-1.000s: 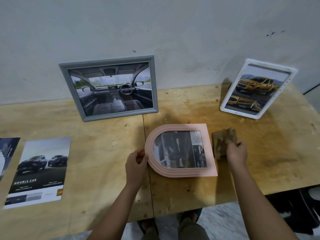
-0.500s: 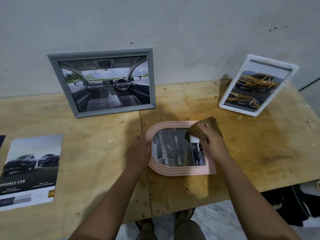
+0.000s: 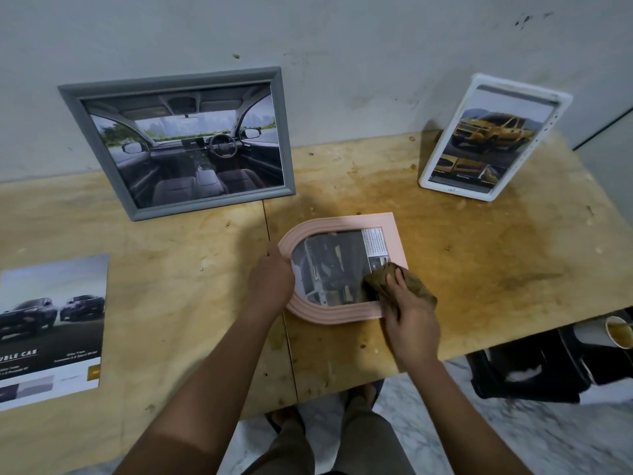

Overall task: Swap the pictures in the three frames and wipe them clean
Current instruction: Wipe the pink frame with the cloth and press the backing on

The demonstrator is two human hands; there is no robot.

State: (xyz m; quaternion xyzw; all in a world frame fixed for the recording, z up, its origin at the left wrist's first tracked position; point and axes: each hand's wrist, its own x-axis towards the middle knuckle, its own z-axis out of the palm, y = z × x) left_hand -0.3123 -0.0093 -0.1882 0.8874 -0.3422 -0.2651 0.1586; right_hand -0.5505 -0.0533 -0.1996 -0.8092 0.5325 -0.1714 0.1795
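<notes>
— Where did everything sit?
— The wooden surface ran across the view, against the wall. A grey frame with a car-interior picture leaned on that wall at far left. A loose car print lay flat at near left. A white frame with a yellow truck stood at far right.
— And the pink frame?
— The pink frame lay flat near the middle, glass up. The left hand gripped its arched left edge, fingers curled onto the rim.
— The right hand?
— The right hand pressed a brown cloth on the glass at the frame's near right corner, its fingers bent over the cloth and holding it.
</notes>
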